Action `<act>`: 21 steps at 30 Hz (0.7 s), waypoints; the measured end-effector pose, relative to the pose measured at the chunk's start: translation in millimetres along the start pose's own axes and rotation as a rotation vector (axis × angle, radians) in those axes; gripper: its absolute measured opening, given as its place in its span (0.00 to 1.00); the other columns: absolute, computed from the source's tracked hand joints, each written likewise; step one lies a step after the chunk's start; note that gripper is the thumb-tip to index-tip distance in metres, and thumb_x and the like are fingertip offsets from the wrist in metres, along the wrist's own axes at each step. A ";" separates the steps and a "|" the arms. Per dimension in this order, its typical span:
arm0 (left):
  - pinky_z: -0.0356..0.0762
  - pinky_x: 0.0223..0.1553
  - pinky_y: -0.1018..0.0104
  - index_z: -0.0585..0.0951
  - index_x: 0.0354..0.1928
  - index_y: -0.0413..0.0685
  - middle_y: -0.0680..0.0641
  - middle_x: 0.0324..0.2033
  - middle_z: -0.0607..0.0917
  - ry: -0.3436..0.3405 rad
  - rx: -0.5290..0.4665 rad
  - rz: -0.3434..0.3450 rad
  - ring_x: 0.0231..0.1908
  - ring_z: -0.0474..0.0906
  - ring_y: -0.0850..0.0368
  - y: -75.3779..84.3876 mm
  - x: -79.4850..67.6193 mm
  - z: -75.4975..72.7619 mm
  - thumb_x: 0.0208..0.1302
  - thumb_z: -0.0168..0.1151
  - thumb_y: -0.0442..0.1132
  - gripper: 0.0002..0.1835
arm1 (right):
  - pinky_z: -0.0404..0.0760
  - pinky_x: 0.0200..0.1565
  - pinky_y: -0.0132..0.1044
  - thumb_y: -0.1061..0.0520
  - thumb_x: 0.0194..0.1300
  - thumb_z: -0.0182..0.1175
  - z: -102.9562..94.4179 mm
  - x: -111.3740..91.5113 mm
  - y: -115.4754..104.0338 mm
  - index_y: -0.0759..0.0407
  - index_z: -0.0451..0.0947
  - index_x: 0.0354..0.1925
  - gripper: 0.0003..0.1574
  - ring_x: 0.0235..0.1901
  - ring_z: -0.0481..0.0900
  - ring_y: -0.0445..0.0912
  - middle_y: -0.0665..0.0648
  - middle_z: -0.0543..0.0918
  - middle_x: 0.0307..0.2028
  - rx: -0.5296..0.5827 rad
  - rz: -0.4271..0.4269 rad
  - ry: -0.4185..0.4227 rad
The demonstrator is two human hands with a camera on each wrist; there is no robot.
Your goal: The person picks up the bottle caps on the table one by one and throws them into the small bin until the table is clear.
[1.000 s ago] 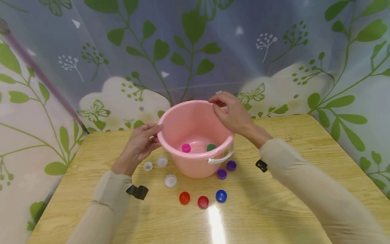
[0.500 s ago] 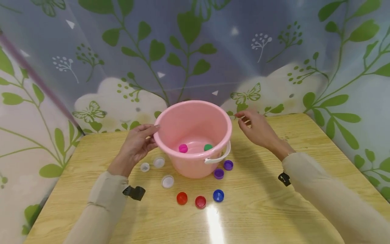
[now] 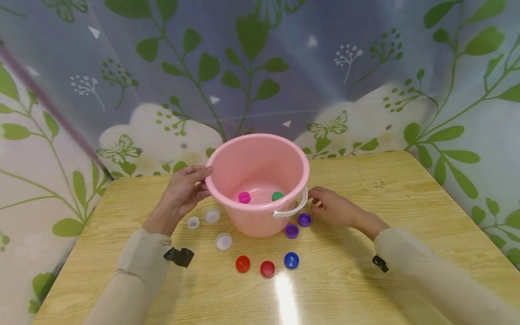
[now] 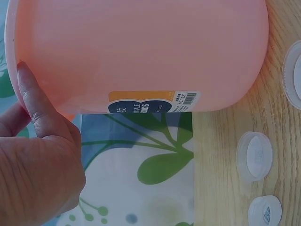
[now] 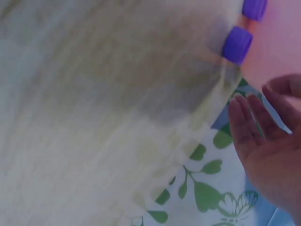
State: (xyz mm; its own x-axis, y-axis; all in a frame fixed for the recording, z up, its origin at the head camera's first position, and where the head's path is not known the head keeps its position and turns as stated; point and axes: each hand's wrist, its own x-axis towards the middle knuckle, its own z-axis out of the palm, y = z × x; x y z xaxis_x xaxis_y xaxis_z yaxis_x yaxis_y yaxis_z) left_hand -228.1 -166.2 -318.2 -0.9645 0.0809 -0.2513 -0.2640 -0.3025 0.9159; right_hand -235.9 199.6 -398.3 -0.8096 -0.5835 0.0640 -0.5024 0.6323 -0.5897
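A pink bucket [image 3: 252,221] stands upright on the table, its white handle [image 3: 290,212] hanging at the front right. My left hand [image 3: 178,194] pinches its left rim, thumb on top. In the left wrist view one finger [image 4: 35,99] lies along the wall under the rim. Inside the bucket are a magenta cap [image 3: 244,197] and a green cap [image 3: 278,196]. To the right, my right hand [image 3: 335,207] hovers low beside the bucket, fingers loosely bent and holding nothing. Just in front of its fingertips are two purple bottle caps [image 3: 304,220].
White caps [image 3: 224,242] lie left of the bucket on the wooden table [image 3: 345,280]. In front are an orange-red cap [image 3: 243,264], a dark red cap [image 3: 267,269] and a blue cap [image 3: 291,260]. A leaf-patterned curtain [image 3: 260,108] rises behind the table.
My right hand has left the bucket's right rim, swung out to the right, then come down near the purple caps. The left hand keeps its hold on the rim.
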 end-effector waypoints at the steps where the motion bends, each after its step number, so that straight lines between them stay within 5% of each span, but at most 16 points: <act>1: 0.83 0.25 0.72 0.75 0.43 0.39 0.46 0.25 0.78 -0.002 0.000 0.000 0.19 0.77 0.61 -0.1 0.2 0.1 0.64 0.64 0.38 0.12 | 0.80 0.48 0.47 0.63 0.65 0.56 3.0 -1.5 -0.4 0.60 0.75 0.56 0.20 0.47 0.77 0.54 0.61 0.76 0.51 -0.011 -0.006 -0.025; 7: 0.83 0.25 0.72 0.74 0.44 0.39 0.46 0.24 0.77 -0.001 0.001 0.000 0.19 0.76 0.61 -1.0 0.9 0.2 0.65 0.63 0.38 0.12 | 0.75 0.56 0.49 0.58 0.61 0.65 16.0 -4.7 -3.7 0.56 0.77 0.56 0.24 0.54 0.73 0.53 0.57 0.74 0.55 -0.061 -0.089 -0.121; 21: 0.83 0.25 0.72 0.74 0.43 0.38 0.46 0.24 0.78 0.000 -0.001 0.005 0.19 0.76 0.61 -1.8 1.3 0.0 0.65 0.63 0.38 0.12 | 0.71 0.60 0.49 0.64 0.59 0.66 26.3 -1.2 -1.5 0.56 0.81 0.50 0.19 0.57 0.71 0.54 0.54 0.77 0.53 -0.115 -0.216 -0.111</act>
State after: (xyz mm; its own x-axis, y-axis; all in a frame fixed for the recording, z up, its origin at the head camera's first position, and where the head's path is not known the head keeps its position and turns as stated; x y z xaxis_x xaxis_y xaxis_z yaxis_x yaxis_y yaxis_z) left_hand -228.8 -165.5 -320.2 -0.9659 0.0794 -0.2464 -0.2589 -0.3043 0.9167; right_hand -226.1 186.0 -418.7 -0.6445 -0.7597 0.0861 -0.6965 0.5369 -0.4761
